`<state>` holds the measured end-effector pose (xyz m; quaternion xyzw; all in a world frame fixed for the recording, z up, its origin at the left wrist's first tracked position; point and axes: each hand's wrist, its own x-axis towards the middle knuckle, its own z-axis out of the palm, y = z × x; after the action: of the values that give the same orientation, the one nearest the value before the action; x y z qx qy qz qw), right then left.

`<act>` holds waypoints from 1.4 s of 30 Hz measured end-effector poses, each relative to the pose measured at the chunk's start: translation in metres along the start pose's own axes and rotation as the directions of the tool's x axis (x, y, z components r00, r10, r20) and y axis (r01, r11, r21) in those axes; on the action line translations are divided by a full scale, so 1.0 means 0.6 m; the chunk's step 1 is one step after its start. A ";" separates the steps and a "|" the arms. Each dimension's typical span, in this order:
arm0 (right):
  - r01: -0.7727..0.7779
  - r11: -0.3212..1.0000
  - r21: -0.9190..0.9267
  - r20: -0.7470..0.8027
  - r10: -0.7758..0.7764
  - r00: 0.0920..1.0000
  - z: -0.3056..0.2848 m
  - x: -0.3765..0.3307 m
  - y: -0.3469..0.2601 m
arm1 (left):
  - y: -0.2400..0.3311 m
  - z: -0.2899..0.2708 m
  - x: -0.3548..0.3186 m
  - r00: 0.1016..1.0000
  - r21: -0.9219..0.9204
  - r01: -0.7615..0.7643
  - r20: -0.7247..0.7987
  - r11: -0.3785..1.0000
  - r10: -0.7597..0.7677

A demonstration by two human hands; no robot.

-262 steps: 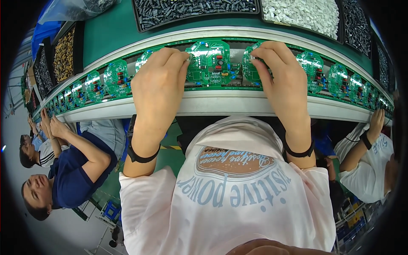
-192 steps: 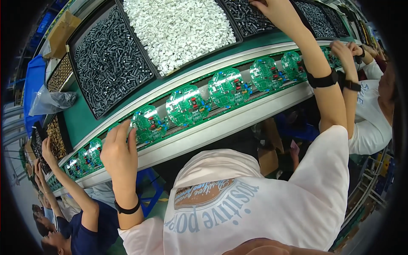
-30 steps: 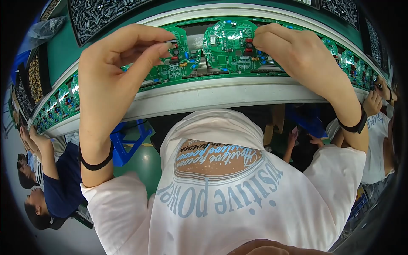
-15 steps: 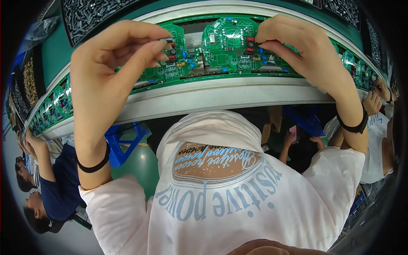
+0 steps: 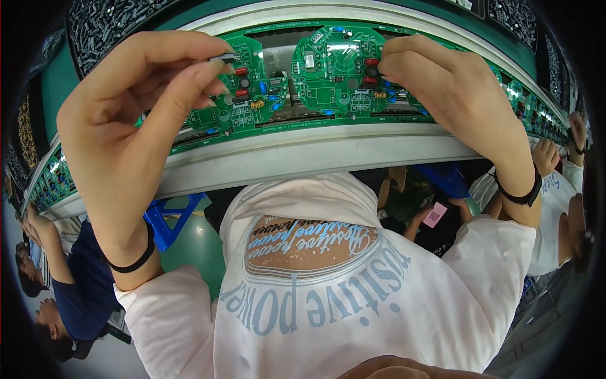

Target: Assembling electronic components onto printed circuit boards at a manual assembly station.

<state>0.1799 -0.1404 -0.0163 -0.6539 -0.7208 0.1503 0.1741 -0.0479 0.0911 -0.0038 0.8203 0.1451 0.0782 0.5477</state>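
My left hand (image 5: 123,110) is raised over a green circuit board (image 5: 255,66). Its thumb and forefinger pinch a small dark cylindrical component (image 5: 222,57) just above the board. To the right lies a second green circuit board (image 5: 323,95) of the same kind. My right hand (image 5: 451,91) reaches over that board's right side, its fingers pressed together beside a red component (image 5: 371,62). Whatever those fingertips hold, if anything, is hidden. Both boards carry red, black and blue components and sit in a row on a pale-edged rail (image 5: 315,150).
Beyond the rail stand a black tray (image 5: 71,44) of dark cylindrical parts at far left and another parts tray (image 5: 512,25) at far right. Co-workers' hands (image 5: 546,156) are near the rail at both sides. A blue stool (image 5: 170,221) is below.
The view has shifted a little, so the boards appear farther left. My left hand has drawn slightly left and away from its board, still pinching the component. My right hand stays beside the red component.
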 end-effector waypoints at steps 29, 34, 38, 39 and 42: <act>-0.051 0.970 0.237 -0.312 0.126 0.942 0.034 -0.069 -0.088 | 0.009 0.007 0.074 0.907 0.394 -0.369 0.349 0.842 0.234; -0.060 0.981 0.183 -0.543 0.152 0.826 0.096 -0.085 -0.078 | 0.044 0.002 0.108 0.841 0.453 -0.366 0.534 0.813 0.081; -0.098 0.971 0.219 -0.600 0.213 0.771 0.108 -0.087 -0.081 | 0.003 -0.001 0.104 0.810 0.402 -0.469 0.550 0.786 0.203; -0.114 0.965 0.237 -0.605 0.238 0.759 0.109 -0.087 -0.081 | 0.002 -0.002 0.103 0.807 0.402 -0.477 0.553 0.782 0.207; -0.103 0.973 0.207 -0.595 0.209 0.776 0.109 -0.085 -0.079 | 0.000 -0.002 0.102 0.801 0.402 -0.489 0.558 0.774 0.216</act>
<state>0.1128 -0.1952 -0.0567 -0.7083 -0.5538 0.0024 0.4379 0.0097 0.1120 -0.0051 0.9431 -0.1421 -0.0662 0.2931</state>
